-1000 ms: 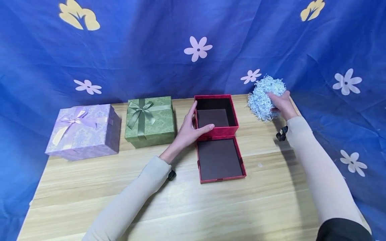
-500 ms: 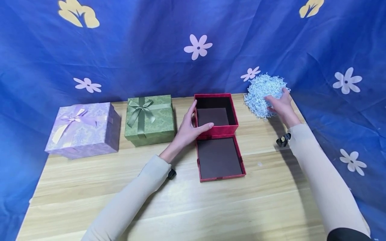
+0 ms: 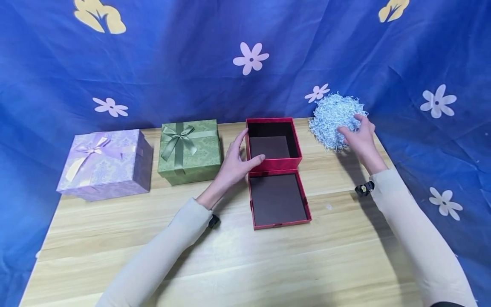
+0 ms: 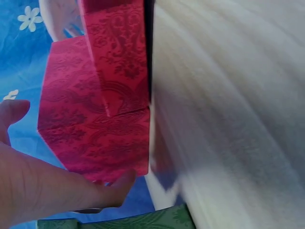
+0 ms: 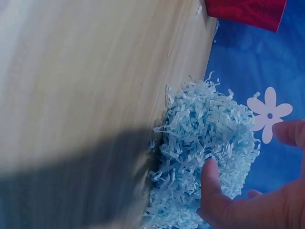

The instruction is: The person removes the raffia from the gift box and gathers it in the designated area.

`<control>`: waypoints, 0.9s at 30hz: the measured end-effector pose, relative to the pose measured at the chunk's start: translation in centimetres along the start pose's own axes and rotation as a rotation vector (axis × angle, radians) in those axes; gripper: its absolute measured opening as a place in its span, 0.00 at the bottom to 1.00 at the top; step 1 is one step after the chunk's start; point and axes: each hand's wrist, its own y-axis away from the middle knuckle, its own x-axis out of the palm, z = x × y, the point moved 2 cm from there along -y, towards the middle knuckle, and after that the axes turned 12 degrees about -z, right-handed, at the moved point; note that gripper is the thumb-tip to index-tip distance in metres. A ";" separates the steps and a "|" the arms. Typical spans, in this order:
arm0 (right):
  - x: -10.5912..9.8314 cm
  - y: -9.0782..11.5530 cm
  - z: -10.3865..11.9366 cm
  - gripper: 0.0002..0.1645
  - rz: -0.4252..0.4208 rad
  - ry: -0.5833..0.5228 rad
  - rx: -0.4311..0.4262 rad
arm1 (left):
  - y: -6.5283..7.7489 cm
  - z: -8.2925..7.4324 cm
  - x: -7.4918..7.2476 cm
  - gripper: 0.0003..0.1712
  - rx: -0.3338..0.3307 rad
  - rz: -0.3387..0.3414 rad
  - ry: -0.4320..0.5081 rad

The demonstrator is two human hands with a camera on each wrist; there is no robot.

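Head view: blue flowered cloth backdrop (image 3: 172,68) behind and beside pale wood worktop (image 3: 215,268); widest stretch of wood is on the near side of the boxes. Left to right: lilac patterned box (image 3: 105,164), green patterned box (image 3: 192,153), open red square box (image 3: 281,163), dark-lined red lid (image 3: 278,200) just in front. Light-blue shredded-paper heap (image 3: 331,119) at back right corner, by the cloth. Left grip (image 3: 235,164) spread around red box's near-left corner. Right grip (image 3: 362,138) released, fingers parted at heap's near-right side; contact unclear.
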 end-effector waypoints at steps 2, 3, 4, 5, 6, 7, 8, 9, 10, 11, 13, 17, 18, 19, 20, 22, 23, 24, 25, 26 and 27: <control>-0.1 0.4 0.0 0.55 -0.009 -0.037 0.000 | 0.1 -0.2 -0.2 0.58 0.002 -0.013 0.001; -0.1 0.5 -0.1 0.54 -0.013 -0.064 0.001 | 0.1 -0.3 -0.2 0.58 0.004 -0.019 0.003; -0.1 0.7 -0.2 0.53 -0.017 -0.094 0.003 | 0.1 -0.3 -0.3 0.58 0.005 -0.022 0.007; -0.2 0.9 -0.2 0.52 -0.021 -0.127 0.003 | 0.1 -0.4 -0.4 0.58 0.007 -0.024 0.013; -0.2 1.1 -0.2 0.51 -0.024 -0.167 0.006 | 0.2 -0.5 -0.4 0.58 0.009 -0.024 0.019; -0.2 1.4 -0.1 0.49 -0.027 -0.205 0.007 | 0.2 -0.6 -0.5 0.58 0.011 -0.024 0.027; -0.2 1.7 -0.1 0.48 -0.032 -0.236 0.003 | 0.2 -0.8 -0.5 0.58 0.014 -0.024 0.035; -0.2 2.0 0.0 0.45 -0.036 -0.276 -0.001 | 0.3 -0.9 -0.6 0.58 0.017 -0.025 0.041; -0.1 2.3 0.1 0.43 -0.040 -0.315 -0.008 | 0.4 -1.0 -0.7 0.57 0.019 -0.025 0.049; -0.1 2.7 0.2 0.40 -0.043 -0.353 -0.019 | 0.4 -1.1 -0.8 0.56 0.019 -0.023 0.061; 0.0 3.6 0.4 0.33 -0.039 -0.446 -0.033 | 0.7 -1.5 -1.1 0.55 0.019 -0.021 0.082; 0.5 5.2 1.0 0.25 0.029 -0.625 -0.049 | 1.0 -2.4 -1.7 0.52 0.036 -0.021 0.139; 0.6 5.6 1.2 0.25 0.052 -0.654 -0.047 | 1.1 -2.6 -1.9 0.51 0.040 -0.023 0.151; 0.7 6.0 1.5 0.26 0.074 -0.666 -0.049 | 1.1 -2.7 -2.0 0.51 0.048 -0.025 0.165; 0.9 6.4 1.7 0.27 0.094 -0.677 -0.048 | 1.2 -2.9 -2.2 0.50 0.051 -0.028 0.177; 1.1 7.2 2.1 0.29 0.122 -0.674 -0.050 | 1.2 -3.2 -2.7 0.48 0.056 -0.037 0.196; 1.1 7.5 2.2 0.30 0.133 -0.670 -0.050 | 1.3 -3.3 -2.9 0.47 0.058 -0.042 0.200; 1.2 7.8 2.4 0.30 0.141 -0.666 -0.051 | 1.4 -3.4 -3.2 0.47 0.062 -0.047 0.204; 1.3 8.2 2.6 0.30 0.149 -0.666 -0.051 | 1.5 -3.6 -3.5 0.45 0.070 -0.052 0.209; 1.4 8.5 2.7 0.30 0.158 -0.665 -0.053 | 1.7 -3.7 -3.9 0.44 0.075 -0.058 0.212; 1.5 8.8 2.9 0.30 0.168 -0.670 -0.052 | 1.8 -3.8 -4.3 0.44 0.084 -0.064 0.211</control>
